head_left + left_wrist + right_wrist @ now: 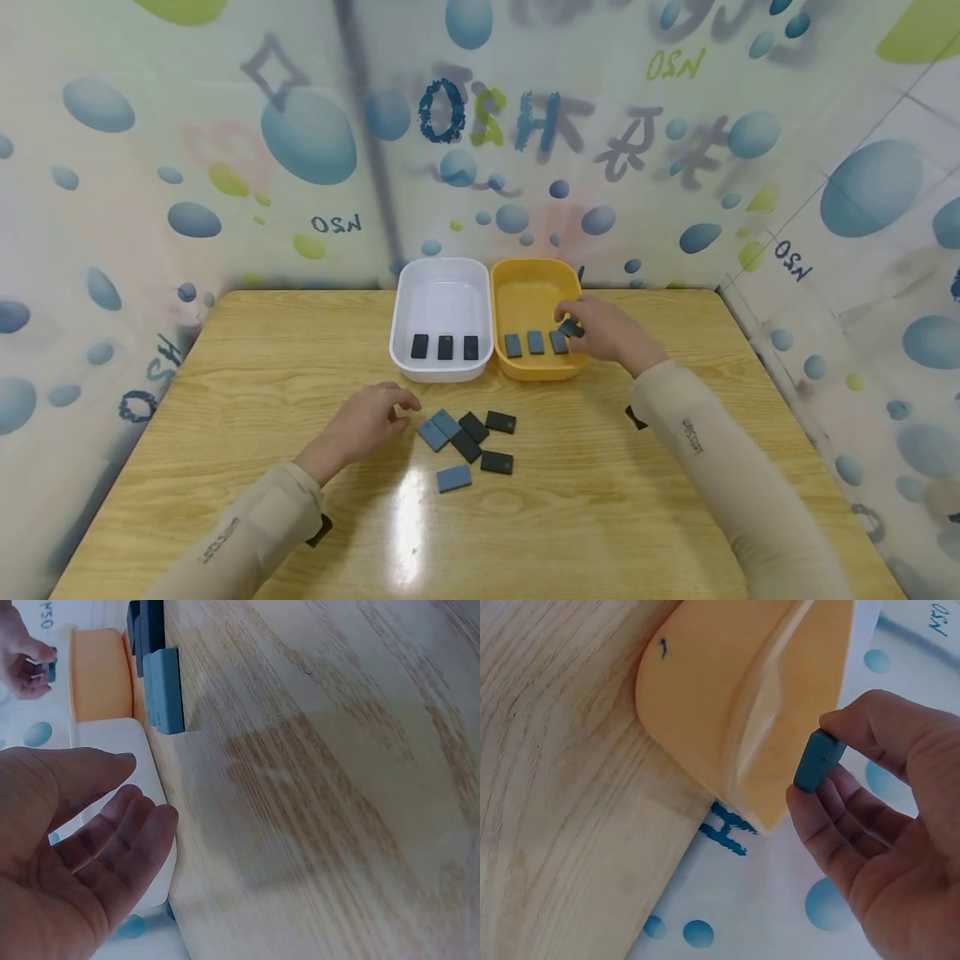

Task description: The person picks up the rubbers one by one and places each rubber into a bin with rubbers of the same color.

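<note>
My right hand [603,329] pinches a small blue rectangular block [819,761] between thumb and fingertips, over the right side of the yellow bin [532,275]. Inside that bin, three blue blocks [536,342] lie in a row near the front. Beside it, the white bin [442,275] has three black blocks [446,347] lined up the same way. Left of a loose group of blocks hovers my left hand [367,423], fingers relaxed and holding nothing. The group has three blue blocks, one of them [453,478] apart at the front, and several black blocks [497,462].
Both bins stand side by side at the back edge of the wooden table [300,358]. Directly behind them hangs a patterned curtain [300,208] with blue and green drops, which also closes off the sides.
</note>
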`<state>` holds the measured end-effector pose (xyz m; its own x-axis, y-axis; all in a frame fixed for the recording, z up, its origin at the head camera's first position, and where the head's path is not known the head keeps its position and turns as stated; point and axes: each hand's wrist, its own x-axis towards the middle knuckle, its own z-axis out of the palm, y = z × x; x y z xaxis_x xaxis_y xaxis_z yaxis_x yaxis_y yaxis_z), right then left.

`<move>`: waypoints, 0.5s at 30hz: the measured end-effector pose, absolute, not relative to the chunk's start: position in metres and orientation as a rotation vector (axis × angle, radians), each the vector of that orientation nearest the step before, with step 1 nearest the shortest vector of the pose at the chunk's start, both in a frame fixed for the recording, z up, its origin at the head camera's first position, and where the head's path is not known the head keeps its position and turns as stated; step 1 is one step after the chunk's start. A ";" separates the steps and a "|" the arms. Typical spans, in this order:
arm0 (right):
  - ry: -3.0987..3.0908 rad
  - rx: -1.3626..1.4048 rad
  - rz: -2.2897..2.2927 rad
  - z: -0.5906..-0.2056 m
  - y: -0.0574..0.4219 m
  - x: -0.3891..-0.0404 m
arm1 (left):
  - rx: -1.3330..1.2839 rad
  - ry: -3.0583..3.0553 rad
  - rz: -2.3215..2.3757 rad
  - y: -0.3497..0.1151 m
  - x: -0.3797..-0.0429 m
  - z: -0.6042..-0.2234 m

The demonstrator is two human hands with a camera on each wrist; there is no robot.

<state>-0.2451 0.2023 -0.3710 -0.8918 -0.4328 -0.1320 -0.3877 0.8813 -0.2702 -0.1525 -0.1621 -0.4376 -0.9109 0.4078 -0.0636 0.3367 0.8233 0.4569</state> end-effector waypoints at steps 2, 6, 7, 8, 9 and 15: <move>2.853 -0.617 -0.357 -0.373 0.202 -0.250 | 0.581 2.847 0.669 -0.162 -0.153 -0.438; 2.844 -0.608 -0.353 -0.377 0.200 -0.260 | 0.568 2.844 0.665 -0.162 -0.153 -0.438; 2.842 -0.607 -0.351 -0.378 0.200 -0.262 | 0.566 2.844 0.663 -0.163 -0.153 -0.437; 2.842 -0.602 -0.350 -0.379 0.199 -0.265 | 0.565 2.842 0.665 -0.163 -0.153 -0.437; 2.843 -0.597 -0.342 -0.380 0.199 -0.268 | 0.566 2.842 0.667 -0.163 -0.153 -0.437; 2.841 -0.485 -0.361 -0.386 0.197 -0.283 | 0.568 2.845 0.667 -0.165 -0.153 -0.435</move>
